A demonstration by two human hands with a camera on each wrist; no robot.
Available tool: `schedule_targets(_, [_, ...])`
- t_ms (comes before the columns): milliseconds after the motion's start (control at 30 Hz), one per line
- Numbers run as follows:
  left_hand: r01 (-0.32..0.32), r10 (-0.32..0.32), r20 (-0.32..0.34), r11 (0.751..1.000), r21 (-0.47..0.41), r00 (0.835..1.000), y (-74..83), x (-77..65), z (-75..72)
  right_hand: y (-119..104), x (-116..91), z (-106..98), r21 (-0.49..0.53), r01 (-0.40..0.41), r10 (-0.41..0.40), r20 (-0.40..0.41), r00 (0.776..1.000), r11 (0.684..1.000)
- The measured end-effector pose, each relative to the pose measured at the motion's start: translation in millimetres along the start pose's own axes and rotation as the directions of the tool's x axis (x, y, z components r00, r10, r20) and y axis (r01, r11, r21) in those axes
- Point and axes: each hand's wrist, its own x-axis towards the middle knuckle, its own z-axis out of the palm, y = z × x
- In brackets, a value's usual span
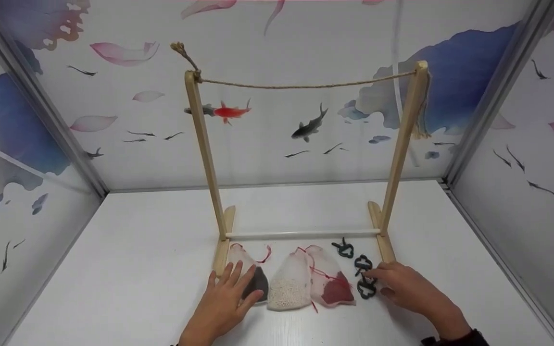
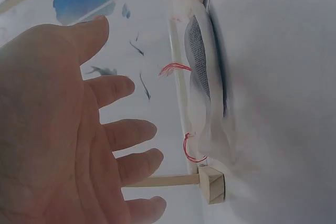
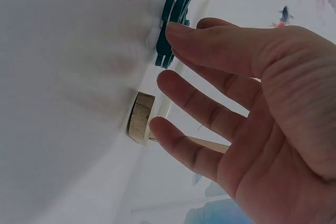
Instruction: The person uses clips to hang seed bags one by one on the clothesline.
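Three small sheer drawstring bags with red cords lie in a row. The left bag has a dark filling, the middle bag whitish grains, the right bag a dark red filling. My left hand is spread with straight fingers over the dark bag's left side; the left wrist view shows its palm above the table. Three dark green, cloud-shaped clips lie right of the bags: a far clip, a middle clip and a near clip. My right hand reaches its index fingertip to the lower two, thumb apart, other fingers loosely bent.
Behind the bags stands a wooden frame with a left post, a right post and a white bottom bar. A thin rope sags slightly between the post tops. Printed panels wall in the white table.
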Motion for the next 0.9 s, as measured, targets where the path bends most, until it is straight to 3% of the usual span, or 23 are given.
schedule_targets(367, [0.014,-0.004,0.135,0.997,-0.071,0.991,8.3,0.7,-2.0,-1,0,2,0.024,0.014,-0.014,0.033,0.999,1.000])
schedule_targets(467, [0.006,0.006,0.139,0.996,-0.084,0.990,14.1,1.9,-5.1,-5,1,-1,0.020,0.023,-0.024,0.041,0.999,1.000])
schedule_targets(667, [-0.094,0.104,0.069,0.986,-0.138,0.992,38.8,12.8,-22.1,-34,6,-31,-0.031,0.099,-0.102,-0.129,0.986,0.995])
schedule_targets(900, [-0.243,0.244,-0.025,0.945,-0.217,0.970,88.9,35.8,-35.7,-82,19,-64,-0.062,0.151,-0.163,-0.285,0.945,0.987])
